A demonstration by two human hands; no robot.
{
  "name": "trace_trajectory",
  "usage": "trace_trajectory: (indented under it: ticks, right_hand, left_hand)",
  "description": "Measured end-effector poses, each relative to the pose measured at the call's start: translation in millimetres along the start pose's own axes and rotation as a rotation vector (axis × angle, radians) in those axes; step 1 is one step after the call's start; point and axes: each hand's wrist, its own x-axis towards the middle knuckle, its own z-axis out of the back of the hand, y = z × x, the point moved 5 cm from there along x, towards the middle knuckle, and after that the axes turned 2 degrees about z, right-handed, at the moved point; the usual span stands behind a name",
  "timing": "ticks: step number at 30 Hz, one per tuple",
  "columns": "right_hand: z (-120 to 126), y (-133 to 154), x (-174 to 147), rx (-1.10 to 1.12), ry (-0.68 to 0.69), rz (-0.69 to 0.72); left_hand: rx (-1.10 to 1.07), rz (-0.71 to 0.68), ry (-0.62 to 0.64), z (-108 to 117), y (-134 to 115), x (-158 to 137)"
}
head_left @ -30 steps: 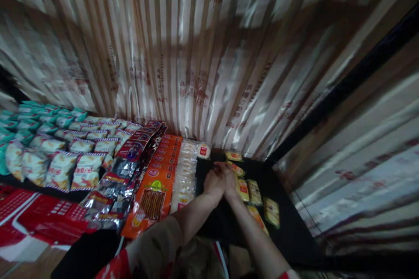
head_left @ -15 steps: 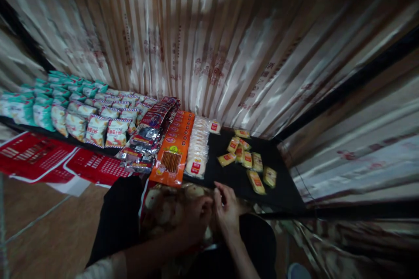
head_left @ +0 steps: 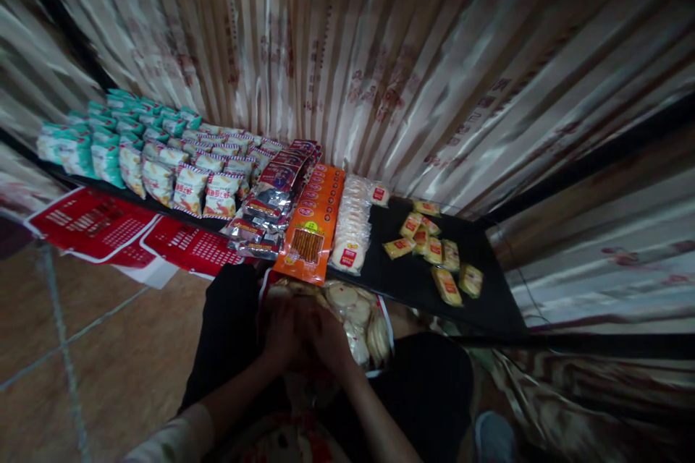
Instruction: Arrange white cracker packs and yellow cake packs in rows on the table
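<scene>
A large clear-fronted bag of round pale crackers [head_left: 355, 304] with a red and white edge rests by my lap, against the front of the black shelf. My left hand [head_left: 283, 334] is over the left part of this bag. Close beside it, almost touching, is my right hand [head_left: 321, 331], over the bag's middle. Both hands are dim and blurred, so the fingers cannot be made out. Just above them on the shelf lie an orange snack packet [head_left: 309, 231] and a row of small clear-wrapped crackers [head_left: 352, 228].
Yellow wrapped snacks [head_left: 434, 249] lie scattered on the black shelf [head_left: 489, 322]. Dark foil packets [head_left: 271, 195], white snack bags [head_left: 220, 192] and green-topped bags [head_left: 108, 152] fill its left. Red printed sheets [head_left: 98, 228] hang below. A pleated curtain [head_left: 352, 51] stands behind.
Both hands have moved left across the cracker bag, baring its right side. The view has shifted, so the shelf goods appear farther right and slightly higher.
</scene>
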Motion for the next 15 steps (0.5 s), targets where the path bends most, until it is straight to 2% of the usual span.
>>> trace_trajectory:
  ticks: [6,15]
  right_hand:
    - [-11,4,7,0.008,0.004,-0.016]
    - [-18,-18,11,0.19,-0.097,-0.152]
  left_hand:
    - [0.079,-0.063,0.033,-14,8,1]
    - [0.026,-0.149,-0.005,-24,13,-2]
